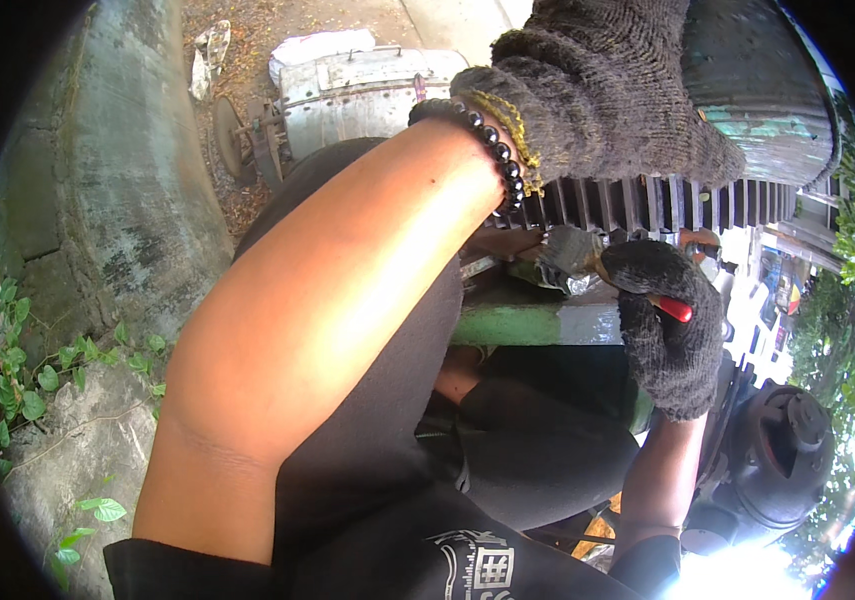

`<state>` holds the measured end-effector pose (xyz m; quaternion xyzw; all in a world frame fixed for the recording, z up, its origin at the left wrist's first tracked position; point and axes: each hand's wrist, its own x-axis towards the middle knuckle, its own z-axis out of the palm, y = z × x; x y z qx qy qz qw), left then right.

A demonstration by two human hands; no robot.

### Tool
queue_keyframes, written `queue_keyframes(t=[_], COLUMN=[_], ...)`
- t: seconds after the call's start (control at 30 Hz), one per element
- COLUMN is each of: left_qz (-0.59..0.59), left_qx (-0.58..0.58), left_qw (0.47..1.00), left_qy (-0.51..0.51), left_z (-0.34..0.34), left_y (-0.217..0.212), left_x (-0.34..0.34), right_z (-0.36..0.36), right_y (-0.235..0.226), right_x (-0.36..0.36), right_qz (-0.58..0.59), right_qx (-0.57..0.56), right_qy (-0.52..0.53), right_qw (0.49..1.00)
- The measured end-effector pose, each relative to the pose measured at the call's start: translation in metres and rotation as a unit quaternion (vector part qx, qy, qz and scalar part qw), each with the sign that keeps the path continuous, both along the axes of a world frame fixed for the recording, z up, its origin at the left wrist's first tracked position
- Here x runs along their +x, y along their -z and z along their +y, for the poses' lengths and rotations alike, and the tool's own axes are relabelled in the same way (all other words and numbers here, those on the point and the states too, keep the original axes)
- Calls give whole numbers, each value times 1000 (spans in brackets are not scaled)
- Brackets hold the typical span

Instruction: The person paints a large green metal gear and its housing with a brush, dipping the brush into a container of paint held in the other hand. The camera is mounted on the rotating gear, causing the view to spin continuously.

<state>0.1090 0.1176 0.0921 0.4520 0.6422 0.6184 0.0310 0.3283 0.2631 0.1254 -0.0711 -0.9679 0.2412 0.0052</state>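
A large dark gear [637, 204] with a row of thick teeth crosses the upper right, beside a dark drum-like part [762, 90] with worn greenish paint. My left hand [607, 100], in a dark grey knitted glove, grips the gear from above; one finger lies along the teeth and the rest are hidden. Below the teeth, my right hand [669, 335], gloved the same way, is closed round a tool with a red-tipped handle [672, 308]. The tool's silvery flat end [572, 260] seems to point left under the gear; its exact kind is unclear.
A green-painted bar [517, 325] runs below the gear in front of my legs. A riveted metal box [347, 95] stands at the back left beside a curved concrete wall [137, 170]. A black rounded machine part [777, 460] is at the right. Vines [37, 380] grow at the left.
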Motion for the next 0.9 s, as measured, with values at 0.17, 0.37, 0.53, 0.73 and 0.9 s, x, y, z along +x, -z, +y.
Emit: queue_keyframes(t=[0.17, 0.37, 0.53, 0.73, 0.9], left_qz=[26, 40, 77, 56, 49], left_qx=[-36, -30, 13, 40, -2], left_qw=[998, 998, 996, 996, 997], left_qy=[-40, -32, -49, -65, -59], left_z=[-1, 15, 0, 22, 33], left_y=[1, 16, 13, 23, 32], left_x=[-3, -5, -3, -5, -11], right_z=[-24, -26, -39, -53, -71], right_y=[2, 12, -15, 5, 15], right_x=[-15, 21, 19, 13, 18], right_qz=[-68, -86, -171, -97, -82], right_qx=[75, 115, 76, 160, 144], right_qy=[-182, -184, -222, -255, -135], right_qw=[978, 972, 957, 949, 977])
